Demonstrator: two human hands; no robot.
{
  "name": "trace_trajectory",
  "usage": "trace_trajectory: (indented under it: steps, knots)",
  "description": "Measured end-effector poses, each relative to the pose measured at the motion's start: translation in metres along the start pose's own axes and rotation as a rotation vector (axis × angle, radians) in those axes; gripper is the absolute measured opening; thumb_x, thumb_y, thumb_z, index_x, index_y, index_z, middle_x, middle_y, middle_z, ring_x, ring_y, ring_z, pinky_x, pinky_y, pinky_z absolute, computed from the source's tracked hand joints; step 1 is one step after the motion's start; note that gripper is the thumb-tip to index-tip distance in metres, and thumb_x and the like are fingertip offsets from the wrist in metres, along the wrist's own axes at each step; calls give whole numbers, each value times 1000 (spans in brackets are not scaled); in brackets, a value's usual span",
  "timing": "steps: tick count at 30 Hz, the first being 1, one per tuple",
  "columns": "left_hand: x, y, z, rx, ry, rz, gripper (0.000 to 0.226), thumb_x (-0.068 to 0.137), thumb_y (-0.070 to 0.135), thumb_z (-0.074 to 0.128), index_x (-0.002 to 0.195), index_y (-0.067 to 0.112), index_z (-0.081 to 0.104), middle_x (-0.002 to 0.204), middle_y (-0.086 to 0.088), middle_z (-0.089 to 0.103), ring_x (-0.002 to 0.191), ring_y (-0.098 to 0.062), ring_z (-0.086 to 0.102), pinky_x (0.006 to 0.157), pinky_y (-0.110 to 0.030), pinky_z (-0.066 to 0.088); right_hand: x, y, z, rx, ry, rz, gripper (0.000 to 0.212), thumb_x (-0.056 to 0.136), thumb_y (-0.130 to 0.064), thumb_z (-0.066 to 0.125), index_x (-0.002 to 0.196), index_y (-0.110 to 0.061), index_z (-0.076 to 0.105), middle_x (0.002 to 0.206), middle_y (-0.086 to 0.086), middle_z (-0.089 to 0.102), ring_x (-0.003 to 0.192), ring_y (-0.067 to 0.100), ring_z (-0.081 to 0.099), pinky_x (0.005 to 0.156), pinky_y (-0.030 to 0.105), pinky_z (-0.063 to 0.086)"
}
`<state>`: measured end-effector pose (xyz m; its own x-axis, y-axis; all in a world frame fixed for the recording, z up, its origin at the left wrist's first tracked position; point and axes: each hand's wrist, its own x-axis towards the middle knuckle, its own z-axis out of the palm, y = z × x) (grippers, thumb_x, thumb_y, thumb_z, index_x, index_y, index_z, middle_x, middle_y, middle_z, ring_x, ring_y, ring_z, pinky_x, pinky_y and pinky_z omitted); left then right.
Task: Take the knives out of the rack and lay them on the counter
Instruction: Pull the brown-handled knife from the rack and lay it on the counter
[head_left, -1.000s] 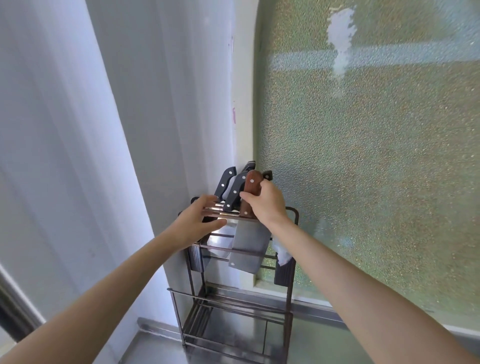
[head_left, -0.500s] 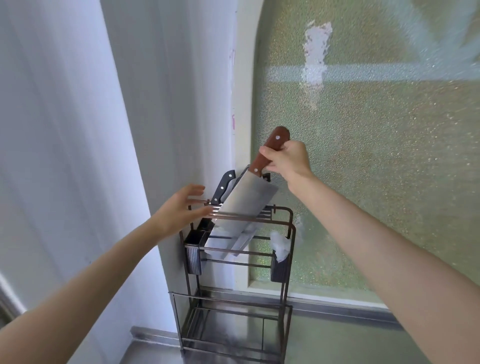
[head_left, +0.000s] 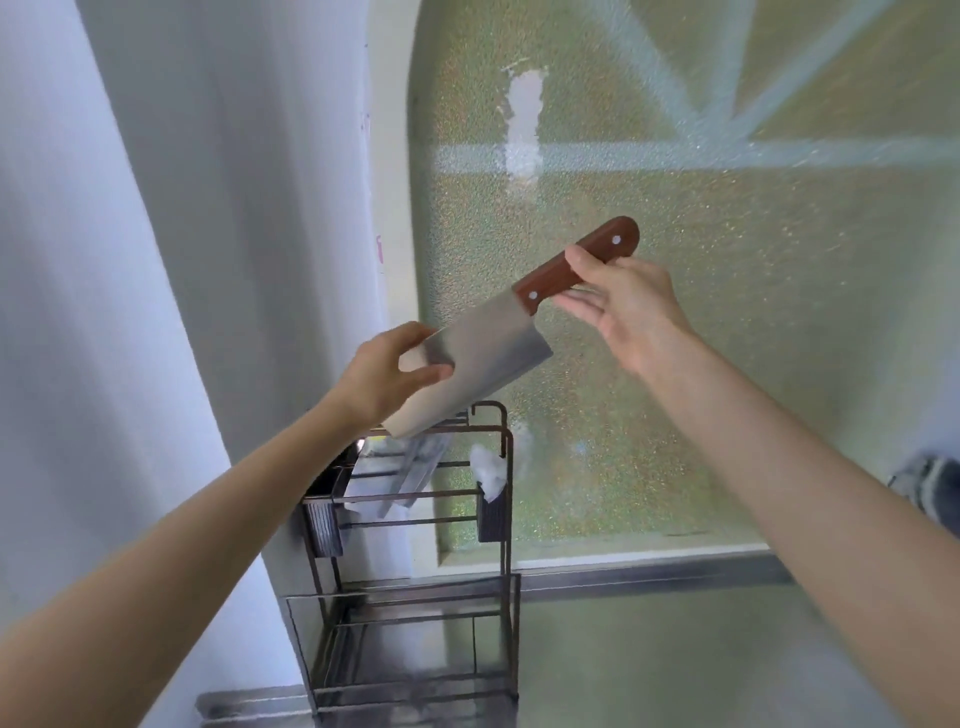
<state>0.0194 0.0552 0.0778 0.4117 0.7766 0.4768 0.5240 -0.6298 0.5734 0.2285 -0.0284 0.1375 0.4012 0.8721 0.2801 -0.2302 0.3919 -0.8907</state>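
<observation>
Wood-handled cleaver (head_left: 483, 353) mid-frame, clear above rack (head_left: 415, 519) | right hand (head_left: 623, 301) pinches handle loosely | left hand (head_left: 389, 374) grips blade flat | tip: firm up handle, fingers off edge, lower to counter (head_left: 675, 665)

**Cleaver out of rack, both hands on it**

Cleaver (head_left: 488, 358) was seated in the rack (head_left: 493, 431) 1 s ago, now lifted clear above it and tilted. Right hand (head_left: 623, 301) holds the wooden handle; left hand (head_left: 387, 376) left the rack's top rail, now pinches the blade.
</observation>
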Motion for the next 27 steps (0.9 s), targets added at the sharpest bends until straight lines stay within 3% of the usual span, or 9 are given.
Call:
trace_trajectory:
  steps: [3, 5, 8, 12, 16, 19, 24, 25, 27]
  knots:
    - [1, 20, 19, 116, -95, 55, 18, 80, 22, 67, 78, 4, 65, 74, -11, 60, 73, -28, 49, 62, -34, 32, -13, -1, -33, 11, 23, 21, 10, 81, -4, 64, 89, -1, 60, 93, 15, 68, 85, 22, 70, 78, 29, 59]
    - [-1, 33, 38, 164, -135, 73, 29, 79, 23, 67, 57, 11, 52, 59, -4, 51, 65, -26, 45, 55, -33, 28, -27, -4, -62, -14, -37, 81, 20, 82, -7, 62, 100, 1, 58, 103, 18, 67, 91, 23, 69, 88, 32, 55]
    - [-7, 49, 72, 283, -64, 154, 25, 82, 28, 63, 63, 15, 54, 61, -3, 57, 67, -26, 51, 54, -30, 33, -53, -12, -118, -116, -80, 209, 41, 81, -35, 56, 110, -6, 54, 114, 14, 62, 103, 25, 63, 101, 39, 43]
    - [-13, 65, 120, 475, 55, 468, 15, 85, 26, 61, 76, 15, 65, 63, -4, 67, 57, -26, 61, 48, -24, 33, -86, -29, -188, -931, 202, -56, 43, 85, -43, 54, 122, -23, 46, 122, -4, 52, 116, 13, 49, 96, 28, 32]
    - [-21, 88, 182, 548, 14, 687, 12, 73, 10, 73, 70, 18, 65, 54, 3, 64, 42, -18, 57, 34, -16, 29, -117, -24, -227, -1461, -140, 153, 47, 80, -58, 50, 120, -34, 46, 115, -6, 60, 107, 15, 54, 97, 37, 42]
    - [-27, 110, 234, 500, 14, 726, 16, 65, 5, 72, 68, 20, 67, 54, 3, 65, 46, -20, 60, 37, -21, 39, -134, 6, -266, -1471, -194, 215, 27, 83, -48, 54, 105, -33, 53, 97, -4, 65, 90, 18, 60, 89, 43, 49]
    - [-42, 139, 327, 422, -80, 710, 13, 64, 9, 70, 68, 21, 65, 61, 4, 66, 54, -19, 63, 37, -24, 41, -164, 43, -348, -1356, 9, 310, 11, 84, -41, 56, 91, -33, 56, 88, -6, 60, 83, 17, 57, 80, 39, 48]
    - [-46, 144, 348, 380, -96, 702, 5, 71, 15, 65, 70, 21, 65, 64, 4, 67, 57, -18, 64, 40, -27, 42, -172, 53, -364, -1341, 72, 327, 14, 84, -42, 55, 91, -30, 57, 90, -4, 62, 86, 19, 59, 81, 40, 49]
    - [-57, 151, 393, 276, -160, 688, 14, 77, 24, 58, 88, 18, 63, 86, 0, 72, 78, -21, 68, 68, -28, 44, -189, 75, -395, -1344, 184, 359, 21, 85, -39, 55, 96, -22, 58, 95, 1, 65, 92, 22, 60, 81, 39, 47]
